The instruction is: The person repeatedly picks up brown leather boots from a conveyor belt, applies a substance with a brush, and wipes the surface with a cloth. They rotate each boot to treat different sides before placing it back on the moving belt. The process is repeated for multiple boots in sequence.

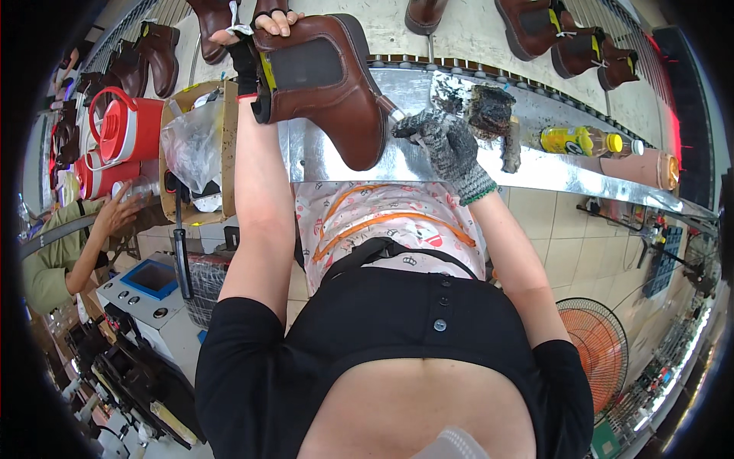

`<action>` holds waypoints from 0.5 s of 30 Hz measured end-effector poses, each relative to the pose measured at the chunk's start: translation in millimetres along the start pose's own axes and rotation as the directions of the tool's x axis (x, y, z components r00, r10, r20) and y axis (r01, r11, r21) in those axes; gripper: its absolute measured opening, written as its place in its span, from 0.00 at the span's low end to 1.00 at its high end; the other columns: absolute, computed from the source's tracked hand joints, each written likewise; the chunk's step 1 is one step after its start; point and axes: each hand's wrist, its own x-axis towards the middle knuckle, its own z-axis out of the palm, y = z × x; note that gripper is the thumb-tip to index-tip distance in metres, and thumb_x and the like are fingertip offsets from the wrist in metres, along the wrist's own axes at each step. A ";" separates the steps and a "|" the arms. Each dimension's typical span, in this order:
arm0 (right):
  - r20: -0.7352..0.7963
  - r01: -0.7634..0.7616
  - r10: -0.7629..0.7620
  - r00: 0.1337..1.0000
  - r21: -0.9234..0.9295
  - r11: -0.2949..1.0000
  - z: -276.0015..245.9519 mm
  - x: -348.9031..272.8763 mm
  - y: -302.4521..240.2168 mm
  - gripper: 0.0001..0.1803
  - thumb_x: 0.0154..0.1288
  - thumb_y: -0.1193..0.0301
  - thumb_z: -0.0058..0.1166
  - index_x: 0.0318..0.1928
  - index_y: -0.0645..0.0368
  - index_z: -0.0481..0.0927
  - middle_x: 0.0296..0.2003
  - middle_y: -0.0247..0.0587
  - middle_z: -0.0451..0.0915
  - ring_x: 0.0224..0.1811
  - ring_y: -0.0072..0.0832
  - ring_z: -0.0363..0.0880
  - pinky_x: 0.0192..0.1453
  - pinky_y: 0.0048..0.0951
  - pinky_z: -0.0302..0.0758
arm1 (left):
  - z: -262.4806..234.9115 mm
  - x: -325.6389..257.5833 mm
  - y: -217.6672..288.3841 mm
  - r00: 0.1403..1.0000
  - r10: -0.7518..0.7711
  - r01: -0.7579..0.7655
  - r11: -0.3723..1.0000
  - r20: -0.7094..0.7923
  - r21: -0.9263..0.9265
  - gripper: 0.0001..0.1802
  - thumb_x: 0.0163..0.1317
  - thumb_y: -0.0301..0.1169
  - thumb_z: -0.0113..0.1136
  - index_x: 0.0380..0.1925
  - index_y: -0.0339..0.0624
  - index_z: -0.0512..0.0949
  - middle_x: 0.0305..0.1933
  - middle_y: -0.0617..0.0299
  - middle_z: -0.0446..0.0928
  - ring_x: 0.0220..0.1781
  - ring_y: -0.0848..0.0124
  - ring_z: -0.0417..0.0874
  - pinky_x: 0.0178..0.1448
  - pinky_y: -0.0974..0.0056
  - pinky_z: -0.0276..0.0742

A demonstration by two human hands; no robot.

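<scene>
A brown ankle boot (pixel 329 99) with a dark elastic side panel hangs toe down over the metal bench edge. My left hand (pixel 277 24), in a dark fingerless glove, is closed on the boot near its heel and top opening. In a grey knitted glove, my right hand (pixel 447 145) pinches a slim tool (pixel 391 108) that looks like a small brush. Its tip touches the boot beside the sole edge. Just beyond that hand, a black-stained block (pixel 491 111) lies on a smeared patch of the bench.
A roller-edged conveyor (pixel 466 46) carrying more brown boots runs along the far side. On the left stand a cardboard box (pixel 229 153) with plastic bags and a red-and-white jug (pixel 126 126). Near them is another person's hand (pixel 116 214). Yellow bottles (pixel 566 141) lie on the right.
</scene>
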 end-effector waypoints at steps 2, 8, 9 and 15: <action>-0.018 0.080 -0.083 0.996 -0.113 0.990 5.2 -8.8 14.7 0.20 0.66 0.59 0.37 0.37 0.53 0.83 0.29 0.42 0.80 0.33 0.38 0.79 0.40 0.36 0.74 | -2.9 -2.4 1.7 0.999 0.003 -0.002 1.000 -0.041 0.027 0.48 0.51 0.76 0.33 0.40 0.38 0.74 0.38 0.55 0.75 0.52 0.62 0.71 0.65 0.58 0.59; 0.095 -0.274 0.257 0.962 0.298 0.914 18.5 -30.3 35.6 0.29 0.71 0.50 0.33 0.42 0.60 0.80 0.38 0.38 0.83 0.40 0.26 0.80 0.49 0.27 0.74 | -17.5 -11.1 0.2 0.979 0.001 0.023 0.993 -0.205 0.112 0.47 0.53 0.74 0.32 0.40 0.38 0.74 0.39 0.56 0.75 0.50 0.63 0.72 0.63 0.59 0.62; 0.090 -0.292 0.278 0.956 0.343 0.893 20.1 -31.4 36.1 0.29 0.71 0.50 0.32 0.42 0.61 0.80 0.38 0.39 0.83 0.41 0.27 0.80 0.50 0.28 0.73 | -20.0 -13.2 1.3 0.971 -0.001 0.034 0.991 -0.240 0.131 0.47 0.53 0.74 0.32 0.40 0.38 0.74 0.39 0.57 0.75 0.50 0.63 0.72 0.63 0.59 0.62; 0.035 -0.328 0.331 0.943 0.272 0.905 14.4 -30.0 17.0 0.23 0.67 0.52 0.40 0.39 0.56 0.82 0.33 0.42 0.82 0.32 0.28 0.81 0.39 0.27 0.76 | -31.0 -28.9 7.9 0.878 0.021 0.130 0.951 -0.478 0.280 0.45 0.55 0.73 0.32 0.40 0.38 0.75 0.39 0.58 0.76 0.48 0.64 0.74 0.61 0.60 0.65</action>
